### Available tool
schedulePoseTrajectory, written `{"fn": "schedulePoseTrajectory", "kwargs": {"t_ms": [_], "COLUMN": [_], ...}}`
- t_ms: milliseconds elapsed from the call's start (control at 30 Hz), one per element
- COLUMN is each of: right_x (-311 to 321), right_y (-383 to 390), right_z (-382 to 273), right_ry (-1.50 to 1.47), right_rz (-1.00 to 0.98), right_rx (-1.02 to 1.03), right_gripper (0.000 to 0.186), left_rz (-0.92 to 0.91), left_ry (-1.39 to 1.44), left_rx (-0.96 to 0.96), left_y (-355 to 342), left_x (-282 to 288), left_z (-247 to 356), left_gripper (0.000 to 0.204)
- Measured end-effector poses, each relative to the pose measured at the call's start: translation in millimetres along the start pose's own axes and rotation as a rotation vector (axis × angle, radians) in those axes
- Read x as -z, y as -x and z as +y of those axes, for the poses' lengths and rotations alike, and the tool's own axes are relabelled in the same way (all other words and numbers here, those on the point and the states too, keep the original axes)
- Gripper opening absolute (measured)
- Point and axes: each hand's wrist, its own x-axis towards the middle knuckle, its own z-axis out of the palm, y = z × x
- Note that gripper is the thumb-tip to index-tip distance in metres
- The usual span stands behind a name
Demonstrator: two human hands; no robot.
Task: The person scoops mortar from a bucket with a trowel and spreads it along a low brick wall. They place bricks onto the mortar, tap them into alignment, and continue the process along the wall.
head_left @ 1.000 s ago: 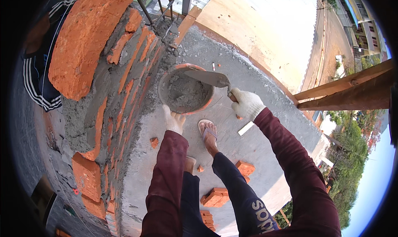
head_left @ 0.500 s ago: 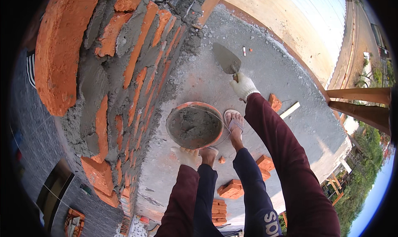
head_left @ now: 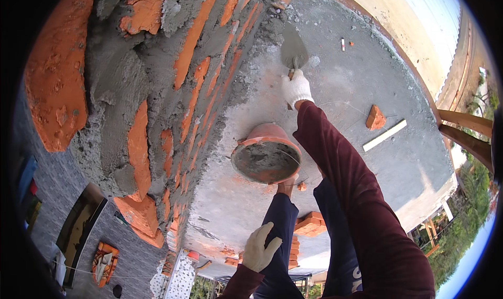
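My right hand (head_left: pixel 297 87), in a white knitted glove, is closed round the handle of a pointed trowel (head_left: pixel 294 50). The trowel's blade is coated grey and points away from me, over the slab near the foot of the brick wall. My left hand (head_left: pixel 259 248), gloved too, is empty with its fingers apart, beside my left knee. Between my hands, an orange bucket (head_left: pixel 268 131) tips toward me at my left foot. Wet grey mortar (head_left: pixel 266 160) coats its inside. My right foot is mostly hidden behind my right arm.
A brick wall (head_left: pixel 137 147) smeared with mortar rises close on my left. On the concrete slab (head_left: pixel 335 110) lie a broken brick (head_left: pixel 375 118), a pale wooden strip (head_left: pixel 385 135) and a small white object (head_left: pixel 343 44). Stacked bricks (head_left: pixel 310 224) stand by my legs. The slab's edge runs along the right.
My left hand has let go of the bucket's near rim and drawn back to my knee. The bucket now tilts toward me. The trowel has swung left, nearer the wall.
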Motion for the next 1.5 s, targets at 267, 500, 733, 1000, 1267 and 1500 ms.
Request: {"fn": "schedulePoseTrajectory", "kwargs": {"t_ms": [267,500,733,1000,1267,1500], "right_x": [-36.2,-6.5,129.0,174.4,67.2,-12.7], "right_y": [27.5,-1.1,138.9,326.6,319.1,237.9], "right_z": [-51.1,1.1,23.2,49.2,62.8,116.7], "right_ry": [-0.244,-0.557,-0.086,0.523,0.968,1.197], "right_rz": [-0.135,-0.362,-0.486,-0.423,-0.394,-0.154], "right_rx": [-0.050,-0.032,0.256,0.408,0.464,0.665], "right_gripper": [0.039,0.037,0.043,0.039,0.051,0.029], "left_rz": [0.230,0.211,0.225,0.501,0.564,0.235], "left_ry": [-0.299,-0.270,-0.181,0.992,1.079,1.146], "left_rx": [-0.035,-0.039,0.076,0.353,0.352,0.261], "left_y": [44.3,38.7,52.8,11.9,-182.3,-210.3], "left_x": [-12.7,-20.7,-45.0,-36.7,7.6,-10.2], "left_z": [-4.6,-6.8,-2.2,-53.1,-194.4,-167.7], "left_gripper": [0.052,0.046,0.046,0.064,0.108,0.095]}}
